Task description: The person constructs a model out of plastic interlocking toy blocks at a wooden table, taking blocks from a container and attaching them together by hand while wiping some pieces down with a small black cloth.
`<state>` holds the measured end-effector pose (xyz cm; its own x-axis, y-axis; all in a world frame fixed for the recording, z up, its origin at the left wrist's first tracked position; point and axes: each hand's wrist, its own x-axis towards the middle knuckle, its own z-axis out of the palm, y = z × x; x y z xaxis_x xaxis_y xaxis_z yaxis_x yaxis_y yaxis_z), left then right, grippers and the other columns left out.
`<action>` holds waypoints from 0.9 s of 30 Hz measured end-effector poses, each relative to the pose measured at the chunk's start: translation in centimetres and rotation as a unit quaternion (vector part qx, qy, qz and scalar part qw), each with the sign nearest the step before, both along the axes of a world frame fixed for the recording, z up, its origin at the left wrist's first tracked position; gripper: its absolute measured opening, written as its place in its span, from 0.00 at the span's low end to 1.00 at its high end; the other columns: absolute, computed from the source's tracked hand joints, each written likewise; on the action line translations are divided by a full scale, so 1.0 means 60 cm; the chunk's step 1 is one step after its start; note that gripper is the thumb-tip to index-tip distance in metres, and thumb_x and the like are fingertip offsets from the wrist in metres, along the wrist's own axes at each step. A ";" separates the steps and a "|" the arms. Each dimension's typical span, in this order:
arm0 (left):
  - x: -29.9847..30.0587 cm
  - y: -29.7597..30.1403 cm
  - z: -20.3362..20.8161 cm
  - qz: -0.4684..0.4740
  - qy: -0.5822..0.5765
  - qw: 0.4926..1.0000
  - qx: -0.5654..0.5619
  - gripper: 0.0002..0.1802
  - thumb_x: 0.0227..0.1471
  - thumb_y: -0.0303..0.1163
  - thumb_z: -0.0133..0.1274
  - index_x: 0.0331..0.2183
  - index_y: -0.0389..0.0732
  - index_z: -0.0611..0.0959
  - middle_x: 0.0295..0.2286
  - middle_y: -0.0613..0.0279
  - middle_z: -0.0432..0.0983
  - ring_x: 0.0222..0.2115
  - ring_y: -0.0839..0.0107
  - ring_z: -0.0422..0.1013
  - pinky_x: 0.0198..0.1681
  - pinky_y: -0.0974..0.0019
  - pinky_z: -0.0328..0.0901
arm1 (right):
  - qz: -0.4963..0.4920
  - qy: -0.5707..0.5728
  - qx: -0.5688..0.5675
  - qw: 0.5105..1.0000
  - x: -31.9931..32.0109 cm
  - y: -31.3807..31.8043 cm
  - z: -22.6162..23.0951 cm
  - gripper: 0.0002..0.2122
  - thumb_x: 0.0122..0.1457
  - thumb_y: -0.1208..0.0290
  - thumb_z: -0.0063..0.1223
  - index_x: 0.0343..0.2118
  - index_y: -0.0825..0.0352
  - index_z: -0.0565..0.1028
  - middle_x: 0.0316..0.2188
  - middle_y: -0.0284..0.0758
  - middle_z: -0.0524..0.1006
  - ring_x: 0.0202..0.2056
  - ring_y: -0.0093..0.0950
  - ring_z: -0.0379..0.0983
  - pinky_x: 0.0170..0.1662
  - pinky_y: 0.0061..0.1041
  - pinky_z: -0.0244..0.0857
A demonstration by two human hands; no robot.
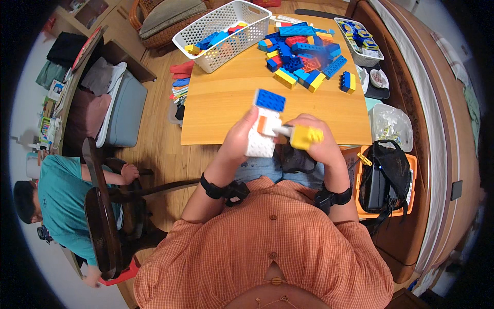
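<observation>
Just past the near table edge, my left hand (238, 135) grips a white toy building-brick assembly (260, 147) by its left side. A blue brick (270, 100) forms its far end, and a small orange piece (263, 124) shows midway. My right hand (320, 138) is closed on a yellow brick (302, 137), slightly blurred. Between the yellow brick and the white assembly lies a short greyish part (283, 130); whether it joins them I cannot tell. The right fingers are partly hidden behind the yellow brick.
A heap of blue, yellow, red and orange bricks (309, 49) covers the table's far right. One blue-and-yellow brick (348, 82) lies apart. A white perforated basket (216, 61) with bricks stands far left. A person (64, 201) sits at left beside a dark wooden chair (92, 206).
</observation>
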<state>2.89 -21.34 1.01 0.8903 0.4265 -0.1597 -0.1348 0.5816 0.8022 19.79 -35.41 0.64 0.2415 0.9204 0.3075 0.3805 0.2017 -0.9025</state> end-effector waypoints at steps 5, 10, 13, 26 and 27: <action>0.005 0.023 0.000 0.052 -0.065 0.996 -0.022 0.31 0.68 0.54 0.29 0.51 0.37 0.73 0.37 0.54 0.78 0.33 0.66 0.77 0.36 0.63 0.74 | -0.059 0.020 -0.028 0.998 -0.036 -0.003 0.008 0.10 0.57 0.72 0.58 0.41 0.68 0.80 0.36 0.38 0.79 0.39 0.32 0.76 0.46 0.28 0.68; 0.019 -0.014 -0.005 0.069 -0.040 0.997 -0.016 0.31 0.68 0.55 0.29 0.51 0.38 0.73 0.38 0.58 0.77 0.35 0.71 0.76 0.40 0.65 0.72 | -0.149 0.232 0.037 0.960 -0.073 0.017 -0.008 0.11 0.59 0.71 0.59 0.42 0.71 0.78 0.38 0.37 0.80 0.41 0.26 0.76 0.46 0.27 0.69; 0.015 -0.006 -0.024 0.094 -0.062 0.994 0.012 0.33 0.68 0.54 0.28 0.55 0.36 0.70 0.48 0.53 0.75 0.46 0.64 0.74 0.50 0.59 0.70 | -0.172 0.140 0.013 0.975 -0.079 0.015 -0.015 0.11 0.58 0.72 0.60 0.41 0.71 0.79 0.37 0.37 0.80 0.40 0.27 0.76 0.45 0.27 0.69; 0.026 -0.044 -0.028 0.186 0.049 0.903 0.385 0.32 0.70 0.45 0.31 0.66 0.36 0.51 0.59 0.55 0.58 0.58 0.67 0.58 0.62 0.63 0.53 | -0.231 -0.093 0.109 0.962 -0.096 0.029 0.020 0.11 0.54 0.73 0.63 0.41 0.67 0.82 0.27 0.39 0.76 0.28 0.34 0.75 0.31 0.28 0.69; 0.028 -0.044 -0.030 0.186 0.026 0.918 0.349 0.32 0.70 0.46 0.31 0.65 0.36 0.51 0.59 0.55 0.58 0.58 0.67 0.58 0.62 0.64 0.53 | -0.230 -0.094 0.110 0.962 -0.096 0.029 0.021 0.11 0.54 0.73 0.63 0.41 0.67 0.82 0.27 0.39 0.76 0.28 0.34 0.75 0.31 0.28 0.69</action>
<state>4.54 -23.98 -0.80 0.6618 0.7139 0.2288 -0.1702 -0.1542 0.9733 14.04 -33.69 1.89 0.5292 0.6367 0.5609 0.6277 0.1511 -0.7637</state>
